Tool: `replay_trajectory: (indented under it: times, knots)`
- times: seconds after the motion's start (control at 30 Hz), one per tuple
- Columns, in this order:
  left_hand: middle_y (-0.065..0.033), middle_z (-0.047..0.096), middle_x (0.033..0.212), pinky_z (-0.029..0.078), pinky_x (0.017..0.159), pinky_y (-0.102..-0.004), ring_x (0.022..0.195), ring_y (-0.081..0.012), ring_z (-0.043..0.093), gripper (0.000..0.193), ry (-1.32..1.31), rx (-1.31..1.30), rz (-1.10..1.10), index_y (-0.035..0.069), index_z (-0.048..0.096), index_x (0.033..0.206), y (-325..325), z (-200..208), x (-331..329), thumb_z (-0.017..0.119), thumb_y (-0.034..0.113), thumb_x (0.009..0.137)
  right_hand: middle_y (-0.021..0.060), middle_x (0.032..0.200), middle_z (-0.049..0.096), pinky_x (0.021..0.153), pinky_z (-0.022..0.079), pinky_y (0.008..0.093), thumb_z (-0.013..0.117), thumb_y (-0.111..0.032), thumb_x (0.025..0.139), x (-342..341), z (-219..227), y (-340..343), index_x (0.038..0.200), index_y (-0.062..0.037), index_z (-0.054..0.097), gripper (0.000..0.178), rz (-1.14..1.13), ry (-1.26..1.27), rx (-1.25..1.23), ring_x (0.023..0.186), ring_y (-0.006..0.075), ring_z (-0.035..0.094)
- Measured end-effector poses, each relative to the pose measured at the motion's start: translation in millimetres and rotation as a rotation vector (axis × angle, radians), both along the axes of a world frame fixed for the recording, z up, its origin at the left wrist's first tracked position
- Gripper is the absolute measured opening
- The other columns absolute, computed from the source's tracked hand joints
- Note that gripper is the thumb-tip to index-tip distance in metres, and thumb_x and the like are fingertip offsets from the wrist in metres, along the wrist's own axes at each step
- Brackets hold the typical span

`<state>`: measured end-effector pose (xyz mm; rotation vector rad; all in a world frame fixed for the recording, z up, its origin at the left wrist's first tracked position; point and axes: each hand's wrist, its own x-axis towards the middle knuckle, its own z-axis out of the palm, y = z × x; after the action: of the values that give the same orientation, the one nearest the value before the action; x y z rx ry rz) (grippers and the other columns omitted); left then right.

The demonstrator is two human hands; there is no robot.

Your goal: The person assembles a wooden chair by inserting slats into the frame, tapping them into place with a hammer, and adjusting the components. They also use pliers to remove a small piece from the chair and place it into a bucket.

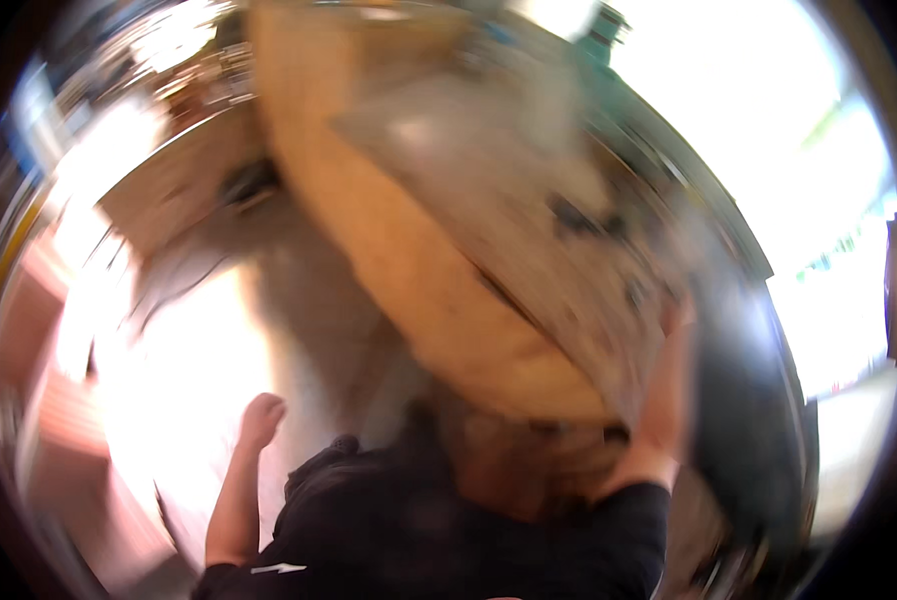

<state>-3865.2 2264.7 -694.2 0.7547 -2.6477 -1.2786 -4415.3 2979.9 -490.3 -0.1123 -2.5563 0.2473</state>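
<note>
Object [575, 216], dark and blurred, lies crosswise on the tabletop [449, 165], forward-left of my nearer right hand [678, 312], whose opening or hold I can't tell; left hand [262, 419] curls, seemingly empty.

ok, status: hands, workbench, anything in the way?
Left hand off workbench, contents unclear. Right hand near workbench, too blurred. Dark object on workbench, blocking unclear.

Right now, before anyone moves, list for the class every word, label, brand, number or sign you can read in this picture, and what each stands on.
None can be read.
Dark shirt: a small white mark shows, but no letters can be made out.
Wooden bench: too blurred to read any text.
Cluttered background at upper left: too blurred and glaring to read anything.
</note>
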Motion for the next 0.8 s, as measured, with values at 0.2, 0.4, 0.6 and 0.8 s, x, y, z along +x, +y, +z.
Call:
replay_trajectory:
  times: [0.2, 0.4, 0.6, 0.8]
  knots:
    - [-0.0171, 0.072, 0.096, 0.053, 0.082, -0.047, 0.093, -0.0358, 0.068, 0.032, -0.53, -0.023, -0.035, 0.008, 0.075, 0.097, 113.7, 25.5, 71.1, 0.064, 0.035, 0.084, 0.0154, 0.118, 0.066, 0.095, 0.045, 0.0432, 0.066, -0.025, 0.091, -80.0, -45.1, -8.1, 0.131, -0.0054, 0.06, 0.045, 0.078, -0.187, 0.068, 0.109, 0.0321, 0.059]
    - [-0.0167, 0.072, 0.1, 0.053, 0.08, -0.0502, 0.095, -0.0376, 0.067, 0.032, -0.612, 0.079, 0.062, 0.009, 0.074, 0.1, 158.8, -0.5, 71.5, 0.061, 0.034, 0.084, 0.0142, 0.11, 0.067, 0.086, 0.046, 0.0428, 0.066, -0.025, 0.092, -56.9, -33.6, -94.1, 0.132, -0.0052, 0.059, 0.045, 0.227, -0.011, -0.007, 0.1, 0.0307, 0.059]
    - [-0.0191, 0.07, 0.104, 0.052, 0.083, -0.0509, 0.098, -0.0392, 0.066, 0.034, -0.543, 0.188, 0.169, 0.007, 0.07, 0.105, 172.9, -25.5, 137.4, 0.059, 0.034, 0.087, 0.0129, 0.103, 0.067, 0.078, 0.047, 0.0424, 0.066, -0.026, 0.093, 94.3, -33.8, -279.6, 0.134, -0.0051, 0.057, 0.046, 0.716, 0.04, -0.195, 0.09, 0.0294, 0.06]
    - [-0.0191, 0.063, 0.117, 0.048, 0.093, -0.0492, 0.11, -0.0376, 0.06, 0.04, -0.138, 0.039, 0.408, 0.007, 0.059, 0.12, 167.6, -24.1, 253.6, 0.056, 0.037, 0.094, 0.0116, 0.095, 0.068, 0.07, 0.048, 0.0419, 0.066, -0.026, 0.094, 328.9, -68.0, -449.0, 0.135, -0.0049, 0.056, 0.047, 1.264, -0.269, -0.338, 0.08, 0.028, 0.06]
